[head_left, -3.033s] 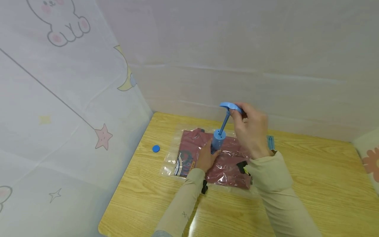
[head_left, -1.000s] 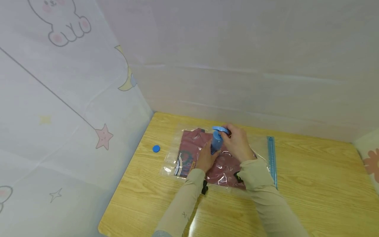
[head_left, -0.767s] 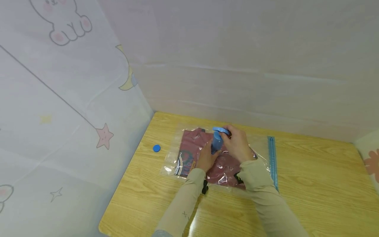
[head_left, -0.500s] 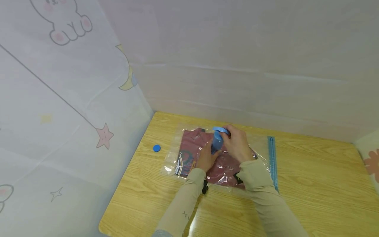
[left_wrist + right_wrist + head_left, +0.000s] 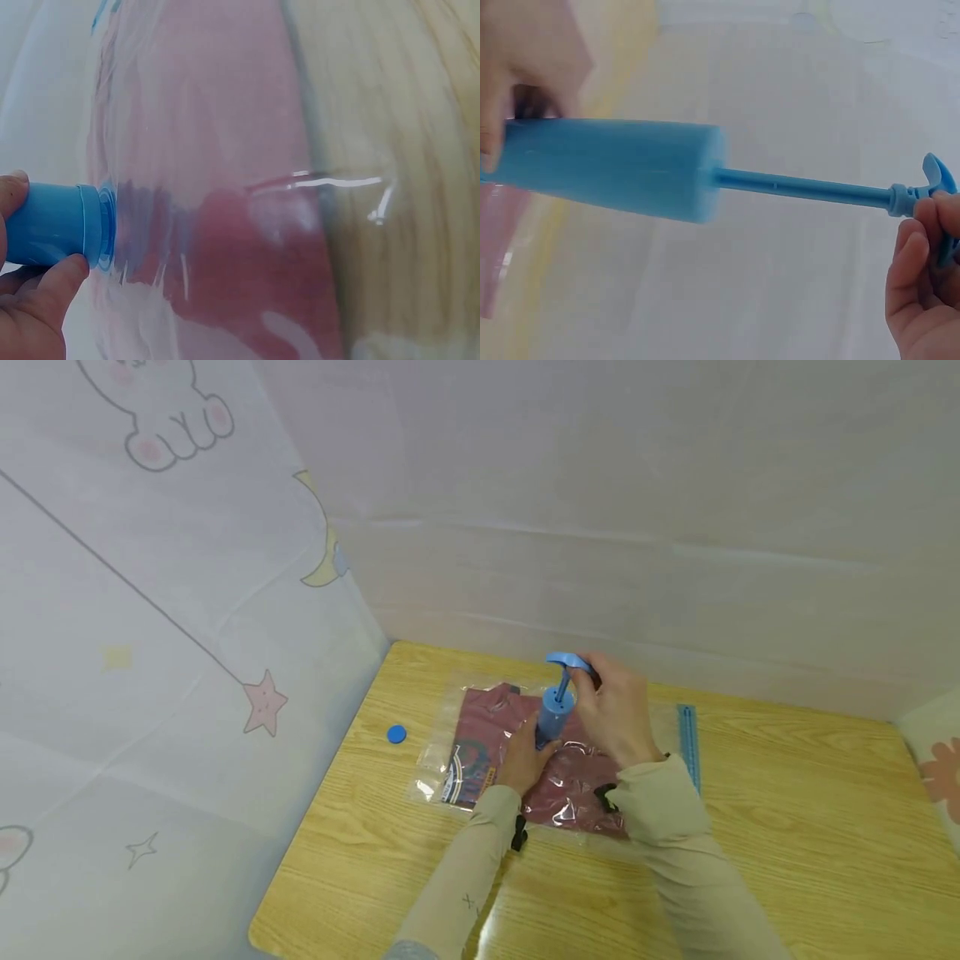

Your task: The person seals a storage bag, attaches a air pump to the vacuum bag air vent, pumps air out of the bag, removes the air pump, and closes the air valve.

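Observation:
A blue hand pump (image 5: 553, 717) stands slightly tilted on a clear plastic bag (image 5: 431, 768) with a folded dark red garment (image 5: 487, 718) inside. My left hand (image 5: 523, 760) grips the pump's barrel low down; in the left wrist view the barrel's end (image 5: 94, 225) meets the bag at a round blue valve (image 5: 109, 229). My right hand (image 5: 617, 710) holds the pump's handle (image 5: 567, 660) with curled fingers. Part of the rod (image 5: 802, 187) shows between barrel and handle in the right wrist view.
A round blue cap (image 5: 397, 734) lies on the wooden table (image 5: 337, 843), left of the bag. The bag's blue zip edge (image 5: 688, 743) is at its right side. Pale wall sheets stand behind and to the left.
My right hand pushed the handle down to the barrel, held it there, and has now pulled it partway up again. My left hand has stayed on the barrel.

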{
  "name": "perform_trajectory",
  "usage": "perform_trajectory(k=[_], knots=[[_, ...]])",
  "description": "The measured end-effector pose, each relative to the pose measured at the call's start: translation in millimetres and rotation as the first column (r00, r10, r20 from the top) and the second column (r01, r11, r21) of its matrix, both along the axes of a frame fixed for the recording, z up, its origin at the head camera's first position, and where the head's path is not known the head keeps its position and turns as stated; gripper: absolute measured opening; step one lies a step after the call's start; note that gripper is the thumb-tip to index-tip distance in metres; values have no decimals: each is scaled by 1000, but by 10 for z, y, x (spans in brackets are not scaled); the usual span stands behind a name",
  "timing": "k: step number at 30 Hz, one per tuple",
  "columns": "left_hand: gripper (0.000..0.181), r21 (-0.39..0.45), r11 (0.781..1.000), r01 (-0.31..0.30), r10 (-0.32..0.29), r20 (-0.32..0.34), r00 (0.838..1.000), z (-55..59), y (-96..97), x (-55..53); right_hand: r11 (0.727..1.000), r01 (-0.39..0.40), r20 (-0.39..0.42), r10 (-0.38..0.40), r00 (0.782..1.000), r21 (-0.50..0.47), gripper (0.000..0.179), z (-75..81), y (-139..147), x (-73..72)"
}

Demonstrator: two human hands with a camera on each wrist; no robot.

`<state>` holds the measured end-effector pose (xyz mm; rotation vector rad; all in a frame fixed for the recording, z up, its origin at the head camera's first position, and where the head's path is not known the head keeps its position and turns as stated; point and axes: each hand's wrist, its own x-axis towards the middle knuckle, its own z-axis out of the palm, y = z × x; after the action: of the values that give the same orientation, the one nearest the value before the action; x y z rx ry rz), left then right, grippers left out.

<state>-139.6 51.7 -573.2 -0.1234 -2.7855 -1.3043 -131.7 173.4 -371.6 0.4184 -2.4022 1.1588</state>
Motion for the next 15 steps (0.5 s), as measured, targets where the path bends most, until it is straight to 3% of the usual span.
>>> perform_trajectory(k=[4,8,15], knots=[[52,1,1000,3,-3,-2,1000,1,-3,7,997,3,-141,-14,990,-81,13,244,-2,30],[53,12,1000,8,-8,10,1000,5,-6,12,989,6,-213,-37,976,-146,13,428,3,63],[56,22,1000,14,-14,12,1000,29,-9,22,974,-4,-273,-59,960,-226,13,511,4,79]])
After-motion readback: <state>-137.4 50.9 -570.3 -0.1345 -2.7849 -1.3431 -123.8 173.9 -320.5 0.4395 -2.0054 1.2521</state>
